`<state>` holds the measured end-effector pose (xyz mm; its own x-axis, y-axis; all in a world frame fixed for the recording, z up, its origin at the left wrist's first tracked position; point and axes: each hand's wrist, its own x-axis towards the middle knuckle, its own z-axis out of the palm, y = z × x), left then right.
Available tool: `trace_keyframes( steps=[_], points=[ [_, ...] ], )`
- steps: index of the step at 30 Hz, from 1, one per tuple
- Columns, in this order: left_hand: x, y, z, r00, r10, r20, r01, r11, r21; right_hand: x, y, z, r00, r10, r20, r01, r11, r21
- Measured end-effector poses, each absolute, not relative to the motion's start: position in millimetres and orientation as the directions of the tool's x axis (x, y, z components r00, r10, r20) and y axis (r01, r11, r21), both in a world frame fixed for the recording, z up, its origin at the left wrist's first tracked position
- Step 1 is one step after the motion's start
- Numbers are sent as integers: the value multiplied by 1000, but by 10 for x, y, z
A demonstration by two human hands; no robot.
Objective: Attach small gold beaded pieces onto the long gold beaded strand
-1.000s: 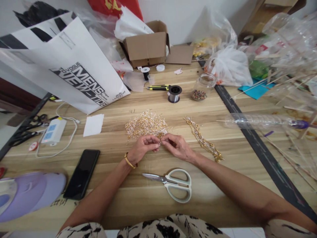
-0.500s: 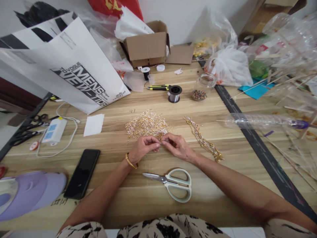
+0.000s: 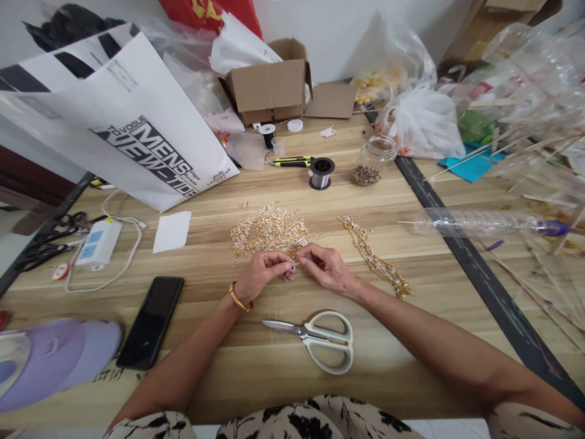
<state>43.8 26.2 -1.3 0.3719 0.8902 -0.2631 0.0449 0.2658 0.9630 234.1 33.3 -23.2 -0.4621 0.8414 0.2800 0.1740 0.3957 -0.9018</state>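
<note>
Gold pile [image 3: 272, 227] looks loose and unworked; right of the pile lies a seemingly finished bunch [image 3: 375, 261]. At the pile's near edge, left hand [image 3: 260, 274] and right hand [image 3: 327, 268] pinch a tiny piece [image 3: 293, 267], apparently unfinished.

- Pile [image 3: 269, 228]: gold mixed with silvery white.
- Strands [image 3: 375, 263]: gold and silver.
- Scissors [image 3: 302, 331]: silver blades [image 3: 282, 327], off-white handles [image 3: 350, 334].
- Bracelet [image 3: 235, 297]: gold.
- Top [image 3: 315, 419]: cream, with a black blotched print.
- Table [image 3: 219, 378]: pale wood, streaked with brown grain; its band [image 3: 439, 213], black.
- Cutter [image 3: 292, 161]: yellow-green and black.
- Spool [image 3: 322, 165]: black, its wire [image 3: 320, 181] silver.
- Phone [image 3: 150, 323]: black.
- Shopping bag [image 3: 183, 116]: white, with black lettering.
- Box [image 3: 269, 85]: brown.
- Paper [image 3: 172, 231]: white.
- Sheet [image 3: 473, 171]: bright blue.
</note>
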Motion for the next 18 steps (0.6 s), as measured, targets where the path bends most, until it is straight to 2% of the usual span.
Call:
trace_keyframes(
  steps=[18],
  points=[
    [430,262,-53,402,863,-306,-39,350,936,2342,338,-231,-465,844,266,166,378,-911]
  ],
)
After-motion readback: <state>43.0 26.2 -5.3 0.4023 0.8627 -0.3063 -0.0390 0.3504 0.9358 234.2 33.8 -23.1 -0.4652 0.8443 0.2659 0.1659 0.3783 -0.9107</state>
